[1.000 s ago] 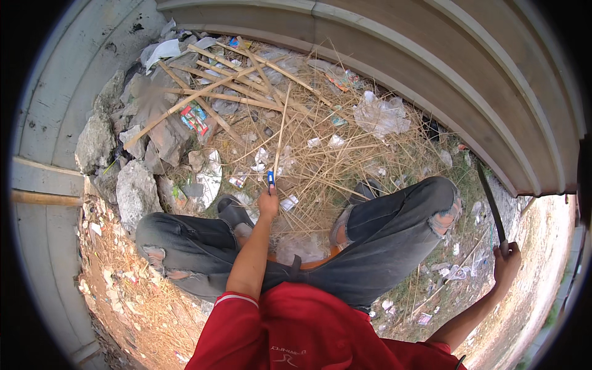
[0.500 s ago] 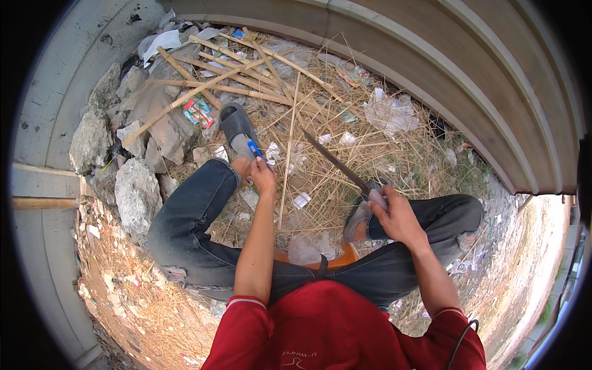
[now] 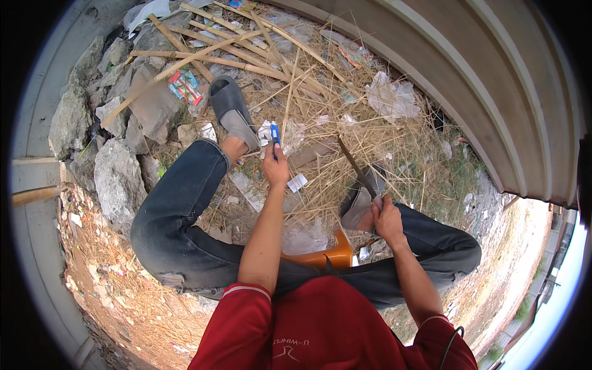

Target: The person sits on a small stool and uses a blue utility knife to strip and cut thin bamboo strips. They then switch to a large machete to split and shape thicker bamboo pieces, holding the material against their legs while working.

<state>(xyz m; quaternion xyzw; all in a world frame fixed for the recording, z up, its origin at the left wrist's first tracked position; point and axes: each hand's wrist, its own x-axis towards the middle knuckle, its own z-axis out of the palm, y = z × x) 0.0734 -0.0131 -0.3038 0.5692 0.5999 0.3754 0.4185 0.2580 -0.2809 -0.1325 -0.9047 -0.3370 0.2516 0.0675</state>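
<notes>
- Left hand [image 3: 275, 168] curls closed around a blue tool [image 3: 275, 132]; right hand [image 3: 388, 222] grips a long blade [image 3: 356, 165].
- Beyond both hands, wooden strips [image 3: 269, 42] lie loose, apparently already split.
- No cut shows underway; what remains is unclear.

Dull metal knife [image 3: 357, 167], smooth blue plastic tool [image 3: 275, 132]
Matt denim jeans [image 3: 172, 225], rough rocks [image 3: 117, 179], glossy plastic seat [image 3: 341, 252], wooden strips [image 3: 163, 75].

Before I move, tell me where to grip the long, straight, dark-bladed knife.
Probably by its mostly covered handle, from the near side, where your right hand is: the long dark blade extends forward, pointing away from you.
</notes>
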